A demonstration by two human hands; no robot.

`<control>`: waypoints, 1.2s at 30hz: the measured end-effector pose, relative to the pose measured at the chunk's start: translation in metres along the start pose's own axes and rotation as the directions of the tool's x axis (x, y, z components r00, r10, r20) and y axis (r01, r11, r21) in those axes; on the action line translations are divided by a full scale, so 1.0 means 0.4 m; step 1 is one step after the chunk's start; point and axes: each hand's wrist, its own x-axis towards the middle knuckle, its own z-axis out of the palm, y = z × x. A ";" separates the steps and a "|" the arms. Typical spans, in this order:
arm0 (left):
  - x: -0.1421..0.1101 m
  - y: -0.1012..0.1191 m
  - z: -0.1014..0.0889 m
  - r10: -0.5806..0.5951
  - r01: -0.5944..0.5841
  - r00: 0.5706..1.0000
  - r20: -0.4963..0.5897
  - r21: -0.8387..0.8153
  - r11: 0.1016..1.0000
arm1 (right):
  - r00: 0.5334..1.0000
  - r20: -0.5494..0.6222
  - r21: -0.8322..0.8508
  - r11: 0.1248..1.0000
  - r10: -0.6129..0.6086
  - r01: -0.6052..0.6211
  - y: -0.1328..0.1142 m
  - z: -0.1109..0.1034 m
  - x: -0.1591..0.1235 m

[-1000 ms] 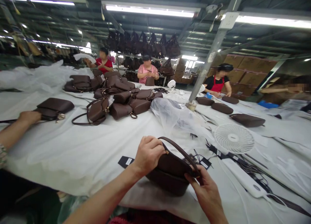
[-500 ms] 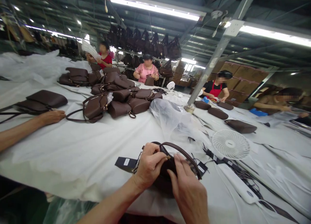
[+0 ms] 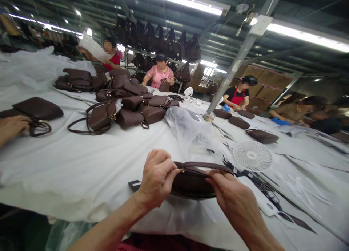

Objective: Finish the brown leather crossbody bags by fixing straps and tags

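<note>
A dark brown handbag (image 3: 193,185) is held between my hands above the near edge of the white-covered table. My left hand (image 3: 158,178) is closed in a pinch at the bag's left end, beside a small brass-coloured fitting. My right hand (image 3: 231,193) grips the opposite end, thumb below and fingers over the top edge. The bag's strap (image 3: 204,165) runs along the top between both hands. A black tag (image 3: 134,185) with a white label lies just left of my left hand. The bag's far side is hidden.
Brown bags (image 3: 128,98) are heaped beyond my hands, beside clear plastic (image 3: 185,127). At right stand a white fan (image 3: 252,156), a white power strip (image 3: 259,196) and black straps. Another person's hand (image 3: 13,129) touches a bag at far left; several people work across the table.
My right hand has moved right and now grips the bag's end. The bag has turned level, its strap lying flatter. At left, the other person's hand has drawn back leftward.
</note>
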 end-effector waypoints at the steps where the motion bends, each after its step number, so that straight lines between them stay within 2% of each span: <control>1: -0.011 -0.004 0.000 -0.016 0.016 1.000 0.017 -0.014 1.000 | 1.000 0.010 0.028 0.999 -0.015 0.015 0.013 0.010 -0.005; 4: -0.045 -0.024 0.012 -0.081 0.090 0.992 0.101 -0.089 0.992 | 0.994 0.097 0.173 0.984 -0.056 0.039 0.047 0.059 0.003; 8: -0.058 -0.072 0.016 -0.162 0.234 0.951 0.264 -0.269 0.934 | 0.972 0.216 0.335 0.942 -0.097 0.019 0.057 0.116 0.071; 10: -0.058 -0.106 0.001 -0.128 0.298 0.905 0.405 -0.391 0.871 | 0.974 0.214 0.390 0.921 -0.075 -0.015 0.040 0.127 0.098; 12: -0.062 -0.140 -0.019 -0.045 0.357 0.847 0.529 -0.504 0.786 | 0.981 0.183 0.468 0.884 -0.069 -0.025 0.011 0.123 0.102; 14: -0.067 -0.167 -0.035 0.030 0.384 0.815 0.579 -0.578 0.720 | 0.984 0.156 0.546 0.838 -0.084 -0.015 -0.024 0.108 0.084; 16: -0.070 -0.182 -0.040 0.061 0.379 0.816 0.575 -0.611 0.695 | 0.987 0.147 0.590 0.807 -0.073 -0.028 -0.057 0.090 0.058; 19: -0.065 -0.176 -0.029 0.050 0.360 0.835 0.548 -0.612 0.704 | 0.989 0.142 0.607 0.785 0.046 -0.124 -0.097 0.071 0.037; 21: -0.056 -0.156 -0.016 0.007 0.350 0.856 0.517 -0.588 0.730 | 0.978 0.178 0.637 0.745 0.110 -0.199 -0.114 0.067 0.041; 24: -0.042 -0.115 0.007 -0.099 0.341 0.892 0.442 -0.512 0.789 | 0.952 0.270 0.708 0.640 0.147 -0.300 -0.130 0.068 0.064; 26: -0.036 -0.092 0.026 -0.155 0.342 0.906 0.394 -0.467 0.815 | 0.941 0.275 0.735 0.588 0.196 -0.337 -0.139 0.068 0.080; 28: -0.034 -0.078 0.046 -0.204 0.363 0.908 0.365 -0.446 0.818 | 0.943 0.250 0.727 0.601 0.221 -0.333 -0.148 0.064 0.091; 31: -0.039 -0.082 0.066 -0.257 0.424 0.890 0.375 -0.477 0.770 | 0.947 0.219 0.633 0.704 0.234 -0.320 -0.162 0.053 0.097; 33: -0.047 -0.104 0.062 -0.209 0.453 0.870 0.447 -0.554 0.699 | 0.944 0.204 0.591 0.736 0.260 -0.330 -0.165 0.048 0.096; 36: -0.060 -0.158 0.036 0.003 0.475 0.817 0.577 -0.675 0.565 | 0.937 0.214 0.627 0.696 0.278 -0.349 -0.159 0.049 0.091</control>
